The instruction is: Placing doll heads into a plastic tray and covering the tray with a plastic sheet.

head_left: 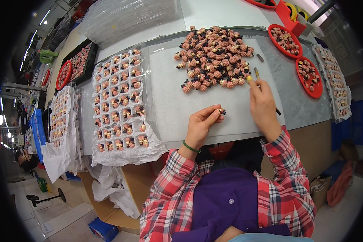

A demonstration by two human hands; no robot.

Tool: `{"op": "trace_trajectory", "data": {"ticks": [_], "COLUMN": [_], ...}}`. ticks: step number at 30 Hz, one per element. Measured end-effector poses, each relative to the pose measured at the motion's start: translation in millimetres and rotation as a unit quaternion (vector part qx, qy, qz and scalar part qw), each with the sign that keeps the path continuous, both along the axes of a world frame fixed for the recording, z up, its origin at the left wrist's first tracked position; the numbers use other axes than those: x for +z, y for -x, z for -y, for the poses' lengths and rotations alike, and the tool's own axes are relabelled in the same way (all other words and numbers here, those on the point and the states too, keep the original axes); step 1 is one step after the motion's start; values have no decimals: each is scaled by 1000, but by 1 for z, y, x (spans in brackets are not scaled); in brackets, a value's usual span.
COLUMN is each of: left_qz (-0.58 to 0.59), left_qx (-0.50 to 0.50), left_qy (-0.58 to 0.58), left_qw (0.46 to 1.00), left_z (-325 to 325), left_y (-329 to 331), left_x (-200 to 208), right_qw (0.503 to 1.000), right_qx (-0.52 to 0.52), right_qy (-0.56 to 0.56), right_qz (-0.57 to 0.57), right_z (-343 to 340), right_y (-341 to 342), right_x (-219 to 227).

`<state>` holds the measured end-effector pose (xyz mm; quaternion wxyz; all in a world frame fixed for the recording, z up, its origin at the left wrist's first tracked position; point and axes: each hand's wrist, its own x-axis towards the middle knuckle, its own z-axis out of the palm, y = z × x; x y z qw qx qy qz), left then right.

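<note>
My left hand [203, 124] pinches a small figurine [220, 111] with pink bobbly hair and a dark body between thumb and fingertips, over the near part of a white sheet [169, 97]. To its right, my right hand [263, 104] is closed round a slim, pen-like tool [257, 73]. The tool's upper end points away from me, and its dark tail shows beside the palm; its exact kind is unclear. Something yellow [249, 78] covers or sits at a fingertip of that hand. Beyond both hands lies a big heap of similar figurines [218, 56].
Left of the sheet, a compartment tray [144, 121] lined with white paper holds rows of figurines. Red bowls [320, 89] with more figurines stand at the right. A small grey bar [260, 58] lies beside the heap. Stacked clear plastic trays [129, 18] are at the back.
</note>
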<state>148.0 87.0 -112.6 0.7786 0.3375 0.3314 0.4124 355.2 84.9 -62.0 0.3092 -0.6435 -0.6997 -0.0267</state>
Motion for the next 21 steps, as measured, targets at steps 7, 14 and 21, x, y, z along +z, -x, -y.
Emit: {"op": "trace_trajectory", "data": {"ticks": [7,14,21], "left_qz": [4,-1,19], "left_qx": [-3,1,-6], "left_qy": [2,19,19], "left_qw": [1000,1000,1000], "left_z": [-1,-1,-2], "left_y": [0,1,0], "left_x": [1,2,0], "right_qw": [990,992,998], "right_qx": [-109,-85,-32], "right_qy": [69,-30,55], "right_qz": [64,93,-21], "right_z": [-4,-4,-5], "right_y": [-64,-45,-48], "right_x": [-25,-18,-31]}}
